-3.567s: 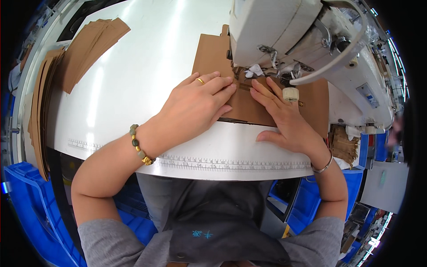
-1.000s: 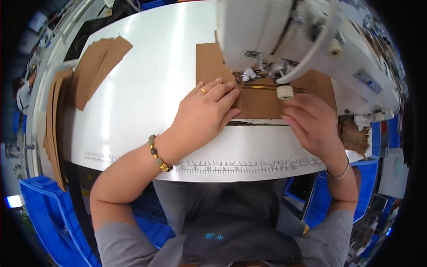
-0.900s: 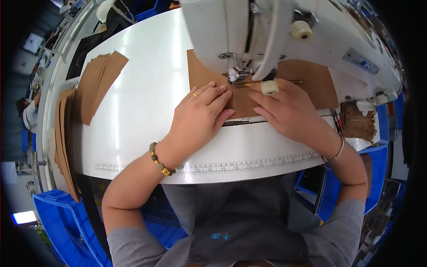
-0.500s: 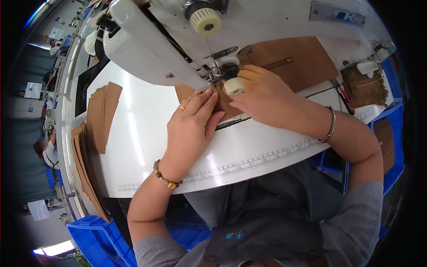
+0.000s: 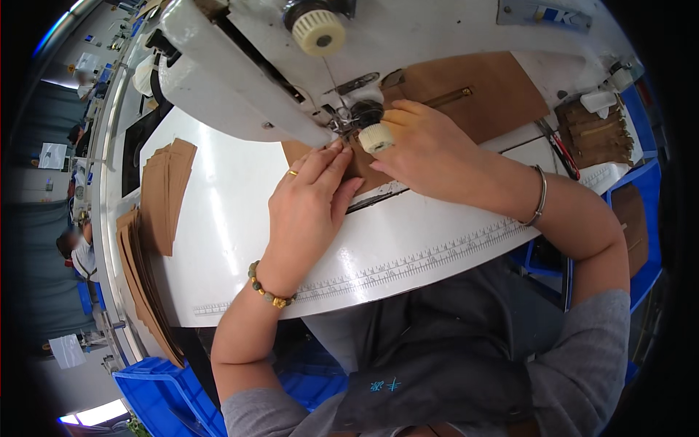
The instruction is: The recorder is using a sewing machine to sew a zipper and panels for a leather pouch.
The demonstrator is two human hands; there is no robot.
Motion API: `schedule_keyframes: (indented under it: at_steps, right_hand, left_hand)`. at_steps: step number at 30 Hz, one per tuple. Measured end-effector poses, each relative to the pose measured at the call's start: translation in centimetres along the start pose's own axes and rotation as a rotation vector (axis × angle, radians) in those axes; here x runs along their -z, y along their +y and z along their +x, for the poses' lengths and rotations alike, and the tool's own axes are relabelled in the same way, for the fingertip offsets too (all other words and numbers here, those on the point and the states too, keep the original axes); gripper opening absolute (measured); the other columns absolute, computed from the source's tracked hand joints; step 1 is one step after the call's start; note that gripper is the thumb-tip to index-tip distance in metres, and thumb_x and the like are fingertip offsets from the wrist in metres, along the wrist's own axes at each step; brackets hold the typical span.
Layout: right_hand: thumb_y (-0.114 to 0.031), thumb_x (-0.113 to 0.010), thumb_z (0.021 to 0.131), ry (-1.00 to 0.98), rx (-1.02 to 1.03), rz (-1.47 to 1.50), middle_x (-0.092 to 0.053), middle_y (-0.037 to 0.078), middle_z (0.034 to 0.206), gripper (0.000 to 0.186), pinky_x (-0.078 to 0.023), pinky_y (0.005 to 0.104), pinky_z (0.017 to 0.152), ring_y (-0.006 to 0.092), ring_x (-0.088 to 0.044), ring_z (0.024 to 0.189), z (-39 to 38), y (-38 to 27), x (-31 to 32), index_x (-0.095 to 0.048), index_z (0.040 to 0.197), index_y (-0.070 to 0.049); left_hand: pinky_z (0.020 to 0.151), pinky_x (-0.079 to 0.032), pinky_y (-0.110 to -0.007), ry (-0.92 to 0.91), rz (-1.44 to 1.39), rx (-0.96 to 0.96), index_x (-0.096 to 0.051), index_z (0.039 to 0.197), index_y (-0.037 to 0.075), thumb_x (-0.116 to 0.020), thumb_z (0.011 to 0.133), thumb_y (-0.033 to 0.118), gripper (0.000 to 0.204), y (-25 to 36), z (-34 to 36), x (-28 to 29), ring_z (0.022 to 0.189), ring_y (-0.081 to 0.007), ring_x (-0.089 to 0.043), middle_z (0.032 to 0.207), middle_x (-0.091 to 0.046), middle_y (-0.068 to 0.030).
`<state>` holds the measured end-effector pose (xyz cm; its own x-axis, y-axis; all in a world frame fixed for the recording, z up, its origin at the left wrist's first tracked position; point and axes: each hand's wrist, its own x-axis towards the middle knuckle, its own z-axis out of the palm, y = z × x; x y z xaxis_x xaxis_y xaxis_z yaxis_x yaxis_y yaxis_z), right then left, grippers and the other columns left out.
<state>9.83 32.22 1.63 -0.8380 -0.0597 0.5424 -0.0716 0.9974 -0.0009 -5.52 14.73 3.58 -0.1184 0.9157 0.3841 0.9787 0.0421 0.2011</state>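
Observation:
A brown panel (image 5: 495, 91) with a zipper (image 5: 455, 95) set into it lies under the white sewing machine (image 5: 240, 80), around its needle and presser foot (image 5: 341, 122). My left hand (image 5: 309, 193) rests on the panel's near left part, fingers stretched out and laid flat close to the foot. To the right of the needle, my right hand (image 5: 429, 149) lies over the panel with its fingers extended. A cream knob (image 5: 376, 138) on the machine covers some of those fingertips. Neither hand is wrapped around anything.
Brown strips (image 5: 167, 189) are stacked on the white table (image 5: 233, 247) at left, beside longer brown pieces (image 5: 142, 280) along its edge. At right lie red-handled scissors (image 5: 559, 149) and a pile of brown scraps (image 5: 593, 135). Blue bins (image 5: 164, 390) stand below.
The whole view has shifted slightly. Both hands keep nearly the same places on the brown panel by the needle, and no grip has visibly changed.

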Motion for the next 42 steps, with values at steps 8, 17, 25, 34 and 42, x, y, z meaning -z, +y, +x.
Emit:
schedule_keyframes:
  at_steps: [8, 17, 25, 34, 42]
  right_hand:
    - [-0.018, -0.068, 0.086, -0.017, 0.034, -0.063, -0.073, 0.003, 0.096, 0.021, -0.051, 0.0346, 0.091, 0.0183, -0.068, 0.095, 0.08, 0.26, -0.02, -0.08, 0.099, -0.006]
    - [-0.025, -0.075, 0.09, -0.003, -0.019, 0.032, -0.072, 0.006, 0.097, 0.032, -0.052, 0.0356, 0.092, 0.0212, -0.068, 0.097, 0.33, 0.3, -0.24, -0.075, 0.111, -0.001]
    - [-0.025, -0.075, 0.089, -0.012, -0.037, 0.043, -0.073, 0.006, 0.102, 0.034, -0.052, 0.0358, 0.093, 0.0211, -0.068, 0.099, 0.35, 0.33, -0.22, -0.074, 0.112, -0.001]
    - [-0.028, -0.076, 0.089, -0.022, -0.024, 0.04, -0.072, 0.008, 0.116, 0.038, -0.05, 0.0365, 0.095, 0.0217, -0.066, 0.105, 0.19, 0.36, -0.17, -0.073, 0.115, 0.0]
    - [-0.033, -0.075, 0.091, -0.068, -0.034, 0.077, -0.073, 0.01, 0.113, 0.04, -0.049, 0.0367, 0.092, 0.0232, -0.067, 0.102, 0.57, 0.08, 0.6, -0.075, 0.113, 0.0]
  left_hand:
    - [0.078, -0.06, -0.037, -0.001, 0.003, 0.013, -0.076, 0.125, 0.008, -0.08, 0.092, 0.021, 0.035, -0.17, 0.19, -0.04, 0.092, -0.0286, -0.073, 0.11, -0.074, -0.0071]
    - [0.078, -0.059, -0.037, 0.03, 0.026, -0.011, -0.077, 0.122, 0.007, -0.079, 0.092, 0.02, 0.032, -0.31, 0.31, -0.04, 0.09, -0.0289, -0.073, 0.111, -0.074, -0.007]
    - [0.086, -0.058, -0.036, 0.004, 0.084, -0.021, -0.078, 0.118, 0.005, -0.078, 0.092, 0.021, 0.031, -0.39, 0.35, 0.04, 0.095, -0.0239, -0.072, 0.11, -0.074, -0.0058]
    - [0.091, -0.057, -0.037, 0.007, 0.126, -0.035, -0.079, 0.116, 0.007, -0.077, 0.092, 0.022, 0.028, -0.32, 0.4, 0.09, 0.103, -0.0236, -0.072, 0.109, -0.075, -0.0052]
    - [0.103, -0.053, -0.05, 0.046, 0.279, -0.013, -0.081, 0.113, 0.01, -0.073, 0.098, 0.028, 0.025, -0.14, 0.22, -0.08, 0.116, -0.0317, -0.071, 0.114, -0.076, -0.0076]
